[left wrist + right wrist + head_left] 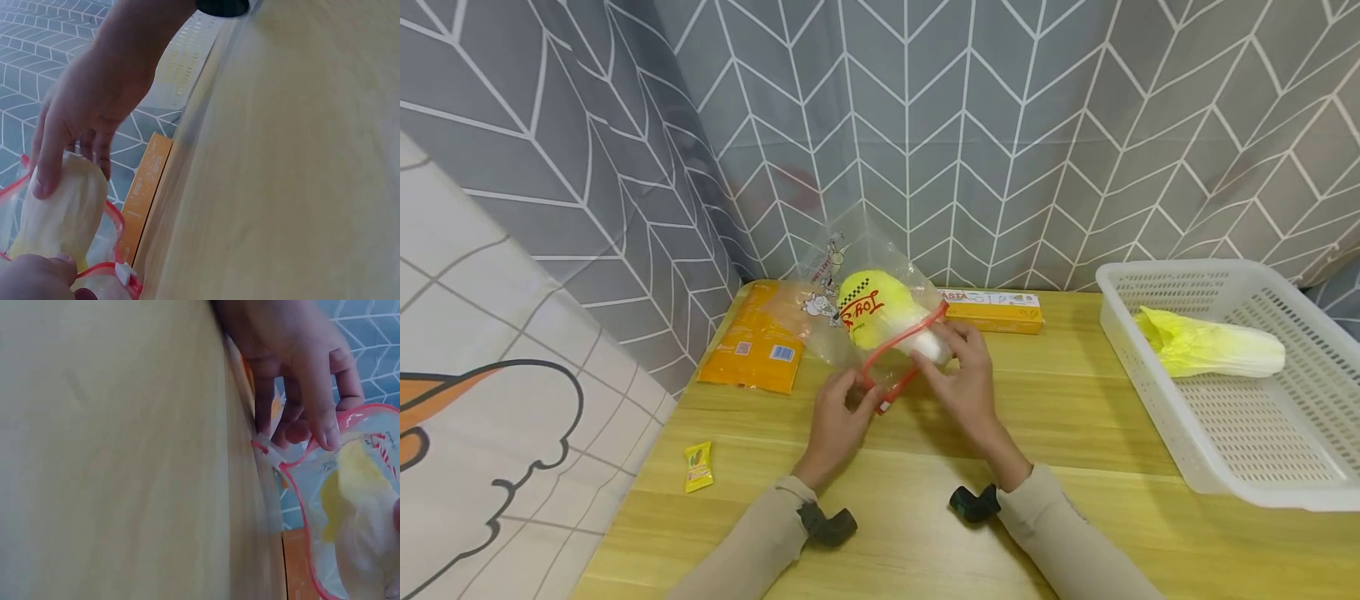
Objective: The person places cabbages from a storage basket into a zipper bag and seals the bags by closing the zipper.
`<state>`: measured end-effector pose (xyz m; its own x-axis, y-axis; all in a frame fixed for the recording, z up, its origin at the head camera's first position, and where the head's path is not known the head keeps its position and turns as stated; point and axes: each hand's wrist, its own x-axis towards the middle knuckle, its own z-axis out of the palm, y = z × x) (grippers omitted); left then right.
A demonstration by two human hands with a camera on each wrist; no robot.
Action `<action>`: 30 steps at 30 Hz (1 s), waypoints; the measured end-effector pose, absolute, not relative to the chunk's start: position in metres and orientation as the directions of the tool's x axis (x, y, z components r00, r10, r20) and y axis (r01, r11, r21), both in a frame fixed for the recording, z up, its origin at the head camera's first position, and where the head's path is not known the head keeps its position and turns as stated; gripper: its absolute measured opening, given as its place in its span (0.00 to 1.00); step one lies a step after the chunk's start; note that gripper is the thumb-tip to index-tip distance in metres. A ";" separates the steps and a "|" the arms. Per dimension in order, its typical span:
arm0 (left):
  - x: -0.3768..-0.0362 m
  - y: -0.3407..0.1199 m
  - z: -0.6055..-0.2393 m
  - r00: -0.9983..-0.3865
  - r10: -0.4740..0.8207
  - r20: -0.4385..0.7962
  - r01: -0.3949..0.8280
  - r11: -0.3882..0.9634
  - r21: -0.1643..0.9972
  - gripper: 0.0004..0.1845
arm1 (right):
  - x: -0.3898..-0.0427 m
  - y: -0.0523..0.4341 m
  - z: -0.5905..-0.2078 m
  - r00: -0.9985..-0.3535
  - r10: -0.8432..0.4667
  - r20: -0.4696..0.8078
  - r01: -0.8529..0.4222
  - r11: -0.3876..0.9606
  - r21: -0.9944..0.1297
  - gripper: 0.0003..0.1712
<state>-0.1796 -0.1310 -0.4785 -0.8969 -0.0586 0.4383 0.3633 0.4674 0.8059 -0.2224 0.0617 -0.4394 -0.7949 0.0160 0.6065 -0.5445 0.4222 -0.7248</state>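
A clear zip bag point(838, 279) with a red zipper rim point(901, 340) lies tilted on the wooden table point(1075, 433), its mouth towards me. Inside it is a yellow toy cabbage point(872, 312) with a white stem. My left hand point(861, 396) pinches the red rim near the white slider point(265, 445); the right wrist view shows this left hand point(306, 425) on the bag point(350, 506). My right hand point(943, 346) grips the white stem at the mouth. The left wrist view shows that right hand point(69, 169) curled over the cabbage point(62, 212).
At the right stands a white plastic basket point(1150, 367) holding a second toy cabbage point(1210, 350). An orange packet point(760, 346) and a flat pasta box point(992, 310) lie by the grey curtain. A small yellow sachet point(697, 467) sits near the left table edge.
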 end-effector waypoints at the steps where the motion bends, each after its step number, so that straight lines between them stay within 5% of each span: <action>1: -0.179 -0.131 -0.478 -0.896 -0.060 0.439 0.364 0.466 0.806 0.09 | -0.223 0.061 -0.440 -0.760 -0.002 0.649 -0.576 0.464 -0.673 0.26; 7: -0.180 -0.131 -0.478 -0.884 -0.065 0.462 0.384 0.460 0.800 0.07 | -0.227 0.057 -0.441 -0.605 -0.072 0.793 -0.646 0.627 -0.435 0.24; 13: -0.179 -0.132 -0.478 -0.881 -0.062 0.469 0.394 0.451 0.801 0.07 | -0.227 0.050 -0.438 -0.562 -0.140 0.815 -0.657 0.675 -0.337 0.23; 19: -0.180 -0.131 -0.478 -0.882 -0.032 0.471 0.404 0.464 0.788 0.06 | -0.225 0.041 -0.442 -0.726 -0.066 0.684 -0.603 0.538 -0.589 0.25; 25: -0.180 -0.130 -0.477 -0.875 -0.014 0.485 0.423 0.466 0.777 0.05 | -0.225 0.037 -0.448 -0.928 0.058 0.368 -0.344 0.246 -0.906 0.18; 30: -0.180 -0.131 -0.476 -0.872 -0.011 0.489 0.421 0.494 0.761 0.07 | -0.225 0.036 -0.444 -0.987 0.053 0.153 -0.152 0.034 -0.988 0.17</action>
